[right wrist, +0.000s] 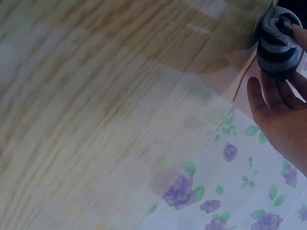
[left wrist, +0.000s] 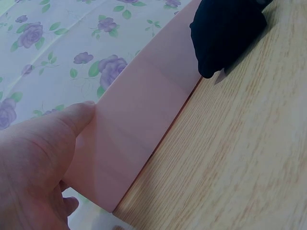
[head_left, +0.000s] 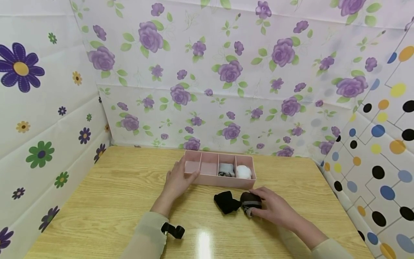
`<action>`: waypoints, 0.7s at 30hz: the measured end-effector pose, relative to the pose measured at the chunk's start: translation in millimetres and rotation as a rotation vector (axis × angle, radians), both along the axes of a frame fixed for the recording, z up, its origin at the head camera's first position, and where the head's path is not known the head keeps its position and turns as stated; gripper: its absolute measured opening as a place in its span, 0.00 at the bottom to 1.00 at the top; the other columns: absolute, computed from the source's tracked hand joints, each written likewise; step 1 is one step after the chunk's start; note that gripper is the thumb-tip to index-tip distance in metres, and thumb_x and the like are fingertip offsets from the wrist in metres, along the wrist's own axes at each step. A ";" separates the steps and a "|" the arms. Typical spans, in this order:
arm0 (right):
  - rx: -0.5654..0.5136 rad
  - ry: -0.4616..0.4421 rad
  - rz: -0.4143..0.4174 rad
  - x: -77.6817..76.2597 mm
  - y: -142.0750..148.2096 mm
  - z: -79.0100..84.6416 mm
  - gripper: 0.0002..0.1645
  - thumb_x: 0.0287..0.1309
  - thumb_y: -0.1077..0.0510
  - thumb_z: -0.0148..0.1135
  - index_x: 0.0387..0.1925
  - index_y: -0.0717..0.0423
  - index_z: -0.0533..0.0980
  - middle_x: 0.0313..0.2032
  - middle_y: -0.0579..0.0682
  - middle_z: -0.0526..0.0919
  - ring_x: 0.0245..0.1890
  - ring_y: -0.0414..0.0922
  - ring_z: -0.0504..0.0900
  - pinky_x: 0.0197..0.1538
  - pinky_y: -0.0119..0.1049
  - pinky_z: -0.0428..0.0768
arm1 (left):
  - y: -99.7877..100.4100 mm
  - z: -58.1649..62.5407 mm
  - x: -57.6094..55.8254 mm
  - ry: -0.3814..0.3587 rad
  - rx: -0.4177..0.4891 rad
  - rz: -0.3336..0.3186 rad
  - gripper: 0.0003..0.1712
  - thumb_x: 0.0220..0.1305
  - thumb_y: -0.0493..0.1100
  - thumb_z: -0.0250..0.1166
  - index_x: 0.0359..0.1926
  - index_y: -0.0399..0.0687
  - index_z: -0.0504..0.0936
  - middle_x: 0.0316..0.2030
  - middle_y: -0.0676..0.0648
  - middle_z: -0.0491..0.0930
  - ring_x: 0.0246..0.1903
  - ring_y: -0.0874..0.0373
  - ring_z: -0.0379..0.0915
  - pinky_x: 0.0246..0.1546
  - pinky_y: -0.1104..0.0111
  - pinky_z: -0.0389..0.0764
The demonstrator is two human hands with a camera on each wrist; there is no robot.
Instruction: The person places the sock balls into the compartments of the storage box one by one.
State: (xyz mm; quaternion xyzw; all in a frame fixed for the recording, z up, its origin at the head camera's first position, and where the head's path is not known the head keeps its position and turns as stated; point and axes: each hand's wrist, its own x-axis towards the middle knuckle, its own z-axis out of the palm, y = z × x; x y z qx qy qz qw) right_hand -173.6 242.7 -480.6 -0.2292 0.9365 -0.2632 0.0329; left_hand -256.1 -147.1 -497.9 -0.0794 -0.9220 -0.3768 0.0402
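A pink divided storage box (head_left: 223, 181) stands towards the back of the table. My left hand (head_left: 179, 178) holds its left end, the thumb (left wrist: 84, 115) at the front wall's top edge and the fingers round the side. A rolled pair of dark socks with grey stripes (right wrist: 279, 52) is between the thumb and fingers of my right hand (head_left: 275, 208), in front of the box's right end. Just left of these lies a folded black sock bundle (head_left: 227, 202). Inside the box, a grey sock bundle (head_left: 226, 169) fills the third compartment and a white one (head_left: 244, 172) the rightmost.
The wooden table (head_left: 119, 201) reaches back to a flower-printed cloth wall (head_left: 210, 108). More patterned cloth rises at the left and right sides. A black strap with a small device (head_left: 174, 230) sits on my left sleeve.
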 end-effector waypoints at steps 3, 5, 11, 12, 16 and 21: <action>0.005 -0.013 0.006 0.2 1.4 -0.7 0.43 0.70 0.44 0.78 0.78 0.57 0.75 0.64 0.49 0.82 0.62 0.54 0.84 0.60 0.56 0.85 | -0.3 -1.1 -0.5 0.005 0.002 0.000 0.59 0.80 0.67 0.64 0.90 0.39 0.44 0.86 0.31 0.51 0.85 0.32 0.43 0.80 0.28 0.41; 0.011 -0.015 0.013 0.1 2.1 -1.5 0.45 0.69 0.44 0.79 0.79 0.58 0.73 0.66 0.52 0.82 0.64 0.56 0.83 0.63 0.59 0.84 | -0.5 -1.9 -0.9 0.009 0.004 0.000 0.59 0.80 0.67 0.64 0.90 0.39 0.45 0.86 0.32 0.52 0.85 0.32 0.43 0.80 0.28 0.41; 0.021 -0.028 0.041 -0.6 2.6 -2.9 0.53 0.64 0.45 0.83 0.81 0.61 0.69 0.68 0.57 0.80 0.66 0.59 0.81 0.65 0.62 0.81 | -1.2 -2.6 -1.5 0.003 -0.001 -0.003 0.60 0.80 0.68 0.63 0.90 0.40 0.43 0.86 0.32 0.51 0.86 0.32 0.43 0.80 0.28 0.41; 0.022 -0.029 0.045 -0.7 2.3 -2.9 0.54 0.64 0.46 0.84 0.81 0.61 0.69 0.68 0.57 0.80 0.66 0.59 0.81 0.65 0.62 0.81 | -1.3 -2.4 -1.6 0.002 0.000 -0.003 0.60 0.80 0.68 0.62 0.90 0.40 0.43 0.86 0.32 0.51 0.86 0.33 0.42 0.80 0.28 0.41; 0.033 -0.025 0.047 -0.9 1.0 -3.5 0.55 0.62 0.47 0.85 0.82 0.62 0.67 0.67 0.59 0.80 0.64 0.58 0.81 0.64 0.62 0.81 | -1.3 -1.4 -1.4 0.004 0.009 -0.004 0.60 0.80 0.68 0.63 0.90 0.40 0.43 0.86 0.33 0.51 0.86 0.33 0.42 0.80 0.28 0.40; 0.057 0.010 0.040 0.5 -0.1 -6.9 0.55 0.60 0.50 0.86 0.81 0.62 0.68 0.66 0.61 0.81 0.63 0.59 0.82 0.62 0.61 0.83 | -0.7 -1.1 -0.6 0.002 0.004 -0.005 0.60 0.80 0.68 0.63 0.90 0.40 0.43 0.86 0.32 0.51 0.86 0.32 0.43 0.80 0.28 0.41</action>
